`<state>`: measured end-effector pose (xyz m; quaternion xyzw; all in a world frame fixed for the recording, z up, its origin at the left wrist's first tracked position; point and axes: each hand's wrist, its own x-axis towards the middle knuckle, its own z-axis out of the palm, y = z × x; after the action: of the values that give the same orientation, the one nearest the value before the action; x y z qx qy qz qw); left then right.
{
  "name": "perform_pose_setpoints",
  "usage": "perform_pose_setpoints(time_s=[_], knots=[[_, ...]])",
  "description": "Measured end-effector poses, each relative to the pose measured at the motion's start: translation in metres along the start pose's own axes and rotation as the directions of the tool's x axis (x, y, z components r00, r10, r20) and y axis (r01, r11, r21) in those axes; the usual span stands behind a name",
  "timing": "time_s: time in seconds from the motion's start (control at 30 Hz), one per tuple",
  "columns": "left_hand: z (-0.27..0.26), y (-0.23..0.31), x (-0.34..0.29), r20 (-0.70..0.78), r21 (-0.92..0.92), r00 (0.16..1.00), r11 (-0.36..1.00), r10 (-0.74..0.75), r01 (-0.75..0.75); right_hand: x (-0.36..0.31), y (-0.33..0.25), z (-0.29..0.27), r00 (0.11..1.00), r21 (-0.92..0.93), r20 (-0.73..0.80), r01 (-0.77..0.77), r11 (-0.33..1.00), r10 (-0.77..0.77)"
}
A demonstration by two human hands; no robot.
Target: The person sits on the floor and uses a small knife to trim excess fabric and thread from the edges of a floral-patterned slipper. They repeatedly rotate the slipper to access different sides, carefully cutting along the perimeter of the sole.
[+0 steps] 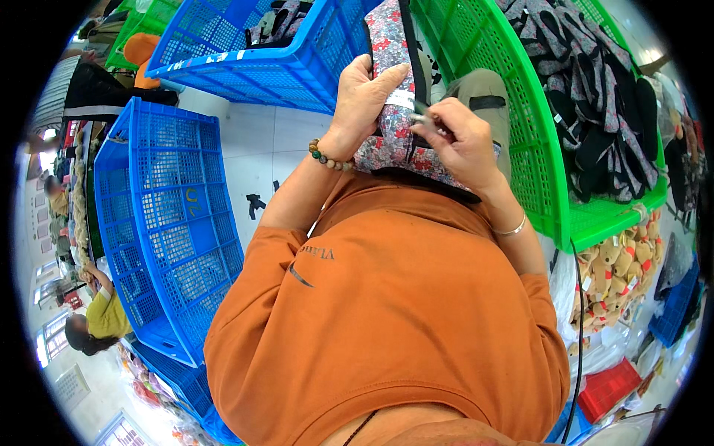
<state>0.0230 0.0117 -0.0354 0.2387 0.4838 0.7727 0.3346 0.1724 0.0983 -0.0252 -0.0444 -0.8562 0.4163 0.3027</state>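
Note:
My left hand grips a floral fabric piece with red, grey and white flowers and black edging, thumb on top. The piece lies lengthwise over my lap, its lower part spread against my orange shirt. A white label shows beside my left thumb. My right hand is closed around a small metal tool, blurred by motion, at the black edge of the fabric. The tool's shape suggests thread snips, but the blur hides its details.
On my right stands a green crate holding several floral and black sewn pieces. A blue crate is ahead; another blue crate stands left. Tan plush toys lie beyond the green crate. A person in yellow is far left.

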Motion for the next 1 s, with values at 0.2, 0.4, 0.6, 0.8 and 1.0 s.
perform_pose_setpoints(time_s=[0.2,0.4,0.6,0.8,1.0], knots=[[-0.012,0.008,0.001,-0.005,-0.051,0.999,0.998,-0.037,0.036,-0.013,0.016,-0.009,0.938,0.081,-0.233,-0.245,0.966,0.258],[-0.013,0.009,0.006,-0.024,-0.105,0.998,0.993,-0.055,0.053,-0.03,0.013,-0.009,0.996,-0.186,-0.016,-0.09,0.978,0.089],[-0.011,0.007,0.006,-0.039,-0.11,0.998,0.993,-0.049,0.045,-0.021,0.01,-0.007,0.999,-0.26,-0.036,0.023,0.965,-0.034],[-0.004,0.006,0.004,-0.033,-0.064,0.999,0.998,-0.023,0.02,-0.011,0.004,-0.002,0.997,-0.303,-0.02,0.065,0.951,-0.075],[-0.003,0.006,0.002,-0.023,-0.056,0.999,0.998,-0.039,0.037,-0.013,0.008,-0.006,0.977,-0.313,-0.186,-0.159,0.936,0.104]])
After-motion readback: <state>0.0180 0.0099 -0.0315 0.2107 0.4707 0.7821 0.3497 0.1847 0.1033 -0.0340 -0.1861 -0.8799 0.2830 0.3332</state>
